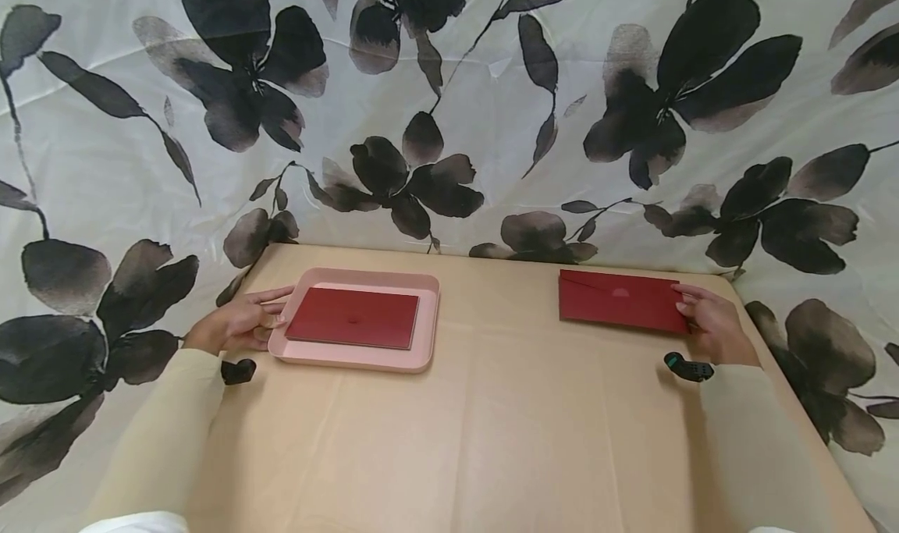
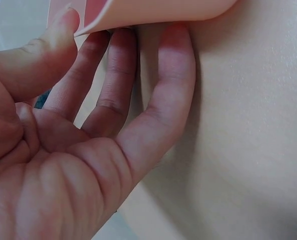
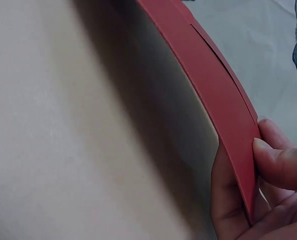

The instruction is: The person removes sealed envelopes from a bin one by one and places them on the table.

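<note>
Head view: a pink tray (image 1: pixel 427 308) holding a flat red packet (image 1: pixel 353 319) is pinched at its left edge by the left hand (image 1: pixel 237 321); over the table's (image 1: pixel 506 424) right side, a red envelope (image 1: pixel 618 303) is gripped at its right end by the right hand (image 1: pixel 715 324).

The wrist views' top edges crop the pink tray (image 2: pixel 158 12) — and the held red envelope (image 3: pixel 208 75).
</note>
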Demonstrator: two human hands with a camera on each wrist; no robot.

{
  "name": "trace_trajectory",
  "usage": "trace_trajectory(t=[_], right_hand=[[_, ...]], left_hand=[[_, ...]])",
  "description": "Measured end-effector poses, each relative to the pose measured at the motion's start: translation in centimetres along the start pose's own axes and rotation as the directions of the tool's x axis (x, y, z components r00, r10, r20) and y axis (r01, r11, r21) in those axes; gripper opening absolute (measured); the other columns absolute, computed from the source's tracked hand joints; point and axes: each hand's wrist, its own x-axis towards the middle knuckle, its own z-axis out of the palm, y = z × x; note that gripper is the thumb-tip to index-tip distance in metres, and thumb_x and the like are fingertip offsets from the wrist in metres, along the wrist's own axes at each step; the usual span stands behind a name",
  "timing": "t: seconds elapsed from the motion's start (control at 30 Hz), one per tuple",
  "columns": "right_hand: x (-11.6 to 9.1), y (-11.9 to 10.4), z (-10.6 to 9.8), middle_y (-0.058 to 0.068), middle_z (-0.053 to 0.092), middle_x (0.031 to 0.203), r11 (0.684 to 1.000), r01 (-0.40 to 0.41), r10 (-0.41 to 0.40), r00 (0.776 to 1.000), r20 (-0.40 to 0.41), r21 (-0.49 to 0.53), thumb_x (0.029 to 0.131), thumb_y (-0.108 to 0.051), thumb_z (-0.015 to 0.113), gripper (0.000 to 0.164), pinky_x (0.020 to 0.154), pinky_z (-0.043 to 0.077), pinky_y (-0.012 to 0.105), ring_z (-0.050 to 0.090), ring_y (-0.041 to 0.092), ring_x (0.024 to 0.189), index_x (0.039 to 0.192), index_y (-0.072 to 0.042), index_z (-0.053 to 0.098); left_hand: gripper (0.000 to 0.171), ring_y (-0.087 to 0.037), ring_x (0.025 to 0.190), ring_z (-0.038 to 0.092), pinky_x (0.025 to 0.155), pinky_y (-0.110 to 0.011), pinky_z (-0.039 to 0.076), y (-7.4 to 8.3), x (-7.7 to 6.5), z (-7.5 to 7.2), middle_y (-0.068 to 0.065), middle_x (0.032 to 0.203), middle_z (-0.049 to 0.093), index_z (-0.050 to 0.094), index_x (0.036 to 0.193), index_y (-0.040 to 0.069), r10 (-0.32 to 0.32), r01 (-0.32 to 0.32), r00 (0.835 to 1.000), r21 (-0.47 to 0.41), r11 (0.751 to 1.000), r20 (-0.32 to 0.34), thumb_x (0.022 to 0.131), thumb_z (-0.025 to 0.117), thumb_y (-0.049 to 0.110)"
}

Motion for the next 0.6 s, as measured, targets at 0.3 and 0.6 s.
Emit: trace_trajectory(t=[0.3,0.6], right_hand=[[0.5,-0.3,-0.8,-0.011,0.031,0.168,0.999,-0.017,0.018,1.0,0.012,-0.041,0.108,-0.015,0.053,0.059,0.125,0.025,0.036,0.034,0.014,0.149,0.161,-0.036,0.037],[1.4,-0.5,-1.7,-0.013,0.029,0.17,0.997,-0.005,0.005,1.0,0.002,-0.072,0.107,-0.014,0.053,0.059,0.125,0.033,0.032,0.038,0.012,0.146,0.157,-0.044,0.041]], left_hand=[[0.082,-0.015,0.106,0.068,0.089,-0.041,0.061,0.2,-0.1,0.0,-0.019,0.17,0.017,0.009,0.168,0.021,-0.006,0.007,1.0,0.01,1.0,-0.016,0.103,0.058,0.006],[0.082,-0.016,0.106,0.07,0.089,-0.042,0.061,0.2,-0.1,0.1,-0.019,0.169,0.018,0.01,0.168,0.02,-0.012,0.013,0.999,0.033,0.999,-0.032,0.103,0.058,0.008]])
